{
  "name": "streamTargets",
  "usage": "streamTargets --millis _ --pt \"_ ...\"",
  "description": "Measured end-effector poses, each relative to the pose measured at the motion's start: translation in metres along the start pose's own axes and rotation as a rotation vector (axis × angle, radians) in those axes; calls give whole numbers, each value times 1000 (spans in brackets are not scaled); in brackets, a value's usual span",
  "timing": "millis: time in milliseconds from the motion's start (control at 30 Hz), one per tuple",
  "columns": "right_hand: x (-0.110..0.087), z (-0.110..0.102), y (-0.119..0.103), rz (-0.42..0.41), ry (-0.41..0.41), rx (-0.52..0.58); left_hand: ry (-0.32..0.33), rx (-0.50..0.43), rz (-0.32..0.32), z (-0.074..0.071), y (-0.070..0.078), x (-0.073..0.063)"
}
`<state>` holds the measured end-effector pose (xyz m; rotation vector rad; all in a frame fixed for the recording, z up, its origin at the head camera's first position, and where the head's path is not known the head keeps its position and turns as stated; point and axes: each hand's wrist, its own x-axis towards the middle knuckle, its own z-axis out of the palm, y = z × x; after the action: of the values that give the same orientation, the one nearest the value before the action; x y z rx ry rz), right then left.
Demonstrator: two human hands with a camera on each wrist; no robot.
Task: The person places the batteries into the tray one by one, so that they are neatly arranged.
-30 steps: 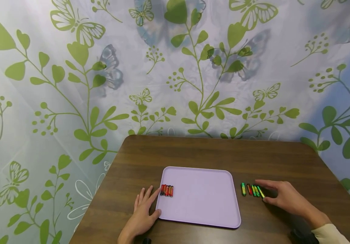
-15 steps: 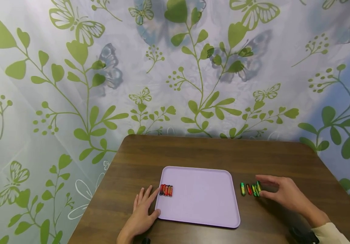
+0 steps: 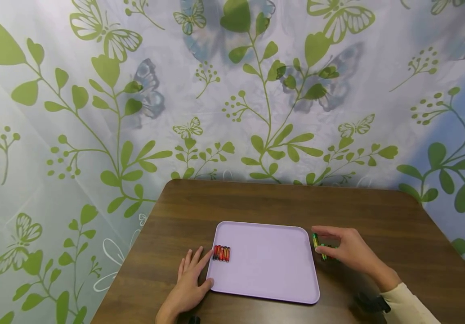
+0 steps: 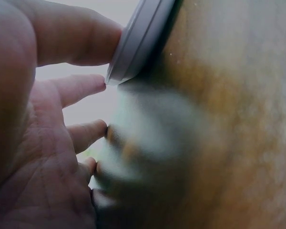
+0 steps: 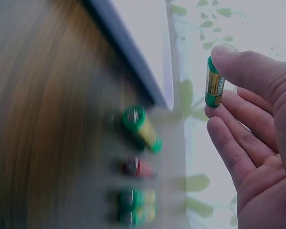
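My right hand [image 3: 351,249] pinches a green and gold battery [image 5: 214,83] between thumb and fingertips, raised beside the right rim of a lilac tray [image 3: 265,272]. Below it on the table, the right wrist view shows a blurred row: a larger green battery [image 5: 142,130], a red battery [image 5: 137,167] and two green batteries [image 5: 137,199]. In the head view the hand hides most of this row. My left hand [image 3: 190,283] lies at the tray's left side, fingers spread, touching the rim. Several red batteries [image 3: 221,253] stand side by side inside the tray's left edge.
The brown wooden table [image 3: 289,200] extends around the tray on all sides. Behind it hangs a curtain [image 3: 216,90] printed with leaves and butterflies. A dark band [image 3: 372,302] circles the right wrist near a cream sleeve [image 3: 406,306].
My right hand has picked the rightmost green battery off the row and carried it left to the tray's right rim. The left hand and the red batteries have stayed put.
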<state>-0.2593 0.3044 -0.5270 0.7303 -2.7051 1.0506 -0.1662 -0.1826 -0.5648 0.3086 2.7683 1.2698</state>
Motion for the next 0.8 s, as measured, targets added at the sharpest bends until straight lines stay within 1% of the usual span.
streamTargets --millis 133,267,400,567,667,800 --pt "12 17 -7 -47 -17 36 0 -1 -4 0 1 0" --pt "23 31 -16 -84 -33 40 2 2 -3 0 1 -1" --pt "31 46 -25 -101 -48 52 2 3 -2 0 1 0" --pt "40 64 -35 -121 -83 94 2 0 -3 0 1 -1" --pt "46 73 -41 -131 -100 108 2 2 0 0 0 -1" --pt "53 81 -50 -142 -102 112 3 3 2 -1 0 0"
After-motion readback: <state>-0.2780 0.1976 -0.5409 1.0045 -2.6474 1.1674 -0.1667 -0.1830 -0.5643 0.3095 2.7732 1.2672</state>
